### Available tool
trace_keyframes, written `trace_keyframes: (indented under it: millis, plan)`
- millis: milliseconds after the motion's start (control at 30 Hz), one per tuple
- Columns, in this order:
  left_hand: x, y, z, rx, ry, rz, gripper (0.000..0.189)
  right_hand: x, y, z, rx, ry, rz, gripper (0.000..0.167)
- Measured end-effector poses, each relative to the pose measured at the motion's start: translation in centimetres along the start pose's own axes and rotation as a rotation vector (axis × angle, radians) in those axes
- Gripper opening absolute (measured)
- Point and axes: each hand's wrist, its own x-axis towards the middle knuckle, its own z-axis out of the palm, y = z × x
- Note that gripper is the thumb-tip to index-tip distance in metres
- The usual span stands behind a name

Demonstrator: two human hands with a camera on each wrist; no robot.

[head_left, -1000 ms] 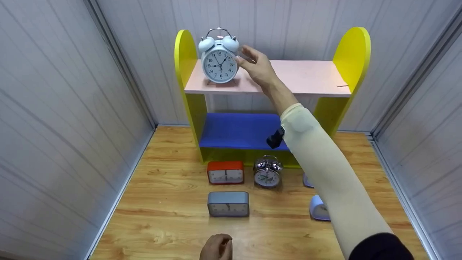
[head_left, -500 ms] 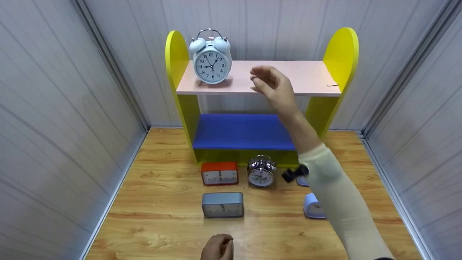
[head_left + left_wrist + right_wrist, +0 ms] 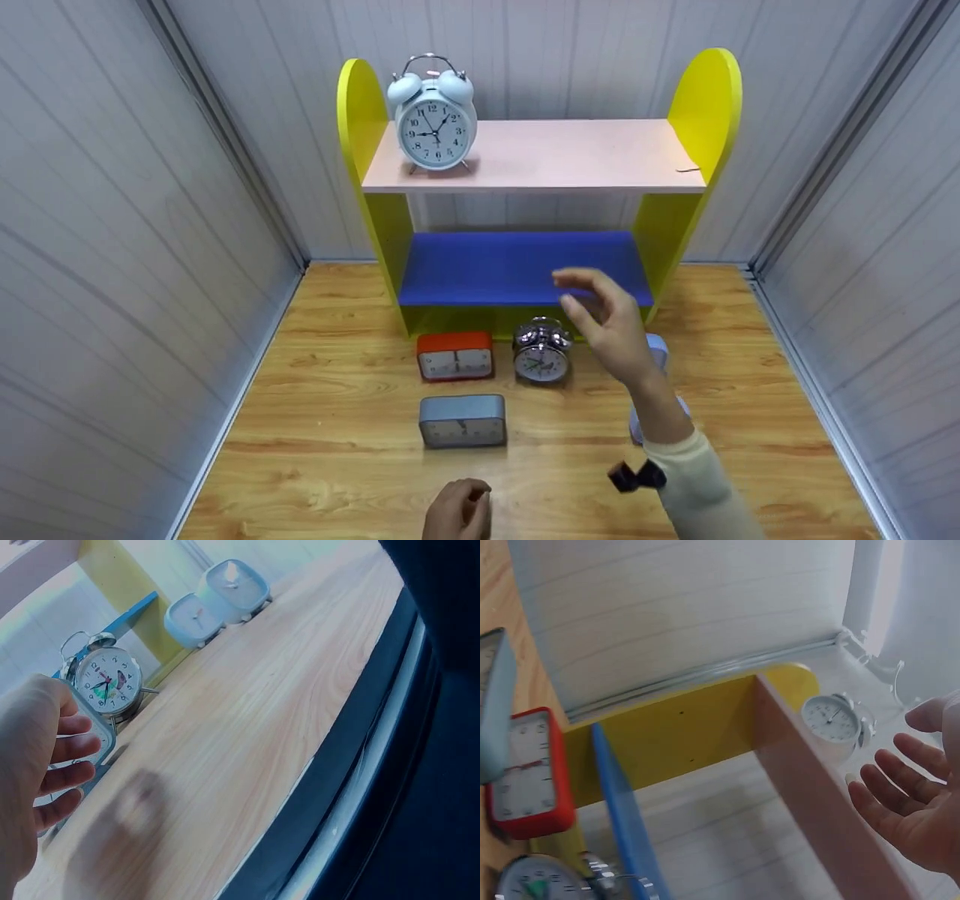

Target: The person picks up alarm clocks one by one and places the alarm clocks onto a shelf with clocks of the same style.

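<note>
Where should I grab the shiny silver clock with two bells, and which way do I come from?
I'd try the arched handle on top, coming straight down from above. The silver clock stands upright, so its handle rises over the bells. The red clock sits beside it and the shelf is behind, so above looks easier.

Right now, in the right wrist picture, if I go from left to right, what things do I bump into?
Blue-grey clock → red clock → blue shelf → white alarm clock → right hand.
</note>
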Motion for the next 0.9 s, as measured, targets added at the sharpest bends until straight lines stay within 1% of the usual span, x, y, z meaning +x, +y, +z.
trace_keyframes:
  millis: [67, 200, 267, 433, 500, 567, 700, 900]
  plan:
    - [0.1, 0.0, 0.2, -0.012, 0.009, 0.010, 0.008, -1.7, 1.2, -0.1, 0.003, 0.025, 0.028, 0.028]
    - [0.2, 0.0, 0.8, -0.015, 0.034, 0.058, 0.007, -4.8, 3.5, -0.2, 0.004, 0.065, 0.096, 0.027]
    - [0.2, 0.0, 0.9, -0.022, 0.036, 0.068, 0.008, -6.2, 4.6, -0.3, -0.003, 0.077, 0.123, 0.027]
    - [-0.1, -0.1, 1.0, -0.067, 0.012, 0.032, 0.010, -8.7, 7.0, -0.4, -0.029, 0.112, 0.166, 0.025]
    - [-0.2, -0.2, 1.1, -0.069, 0.014, 0.034, 0.010, -9.2, 7.8, -0.5, -0.041, 0.125, 0.189, 0.025]
    - [-0.3, -0.4, 1.3, -0.068, 0.021, 0.051, 0.009, -9.5, 8.4, -0.5, -0.051, 0.136, 0.219, 0.027]
    - [-0.6, -0.6, 1.6, -0.061, 0.048, 0.079, 0.007, -9.6, 9.5, -0.8, -0.084, 0.150, 0.272, 0.029]
    - [-0.7, -0.6, 1.7, -0.079, 0.067, 0.059, 0.007, -9.3, 11.9, -1.5, -0.181, 0.162, 0.310, 0.035]
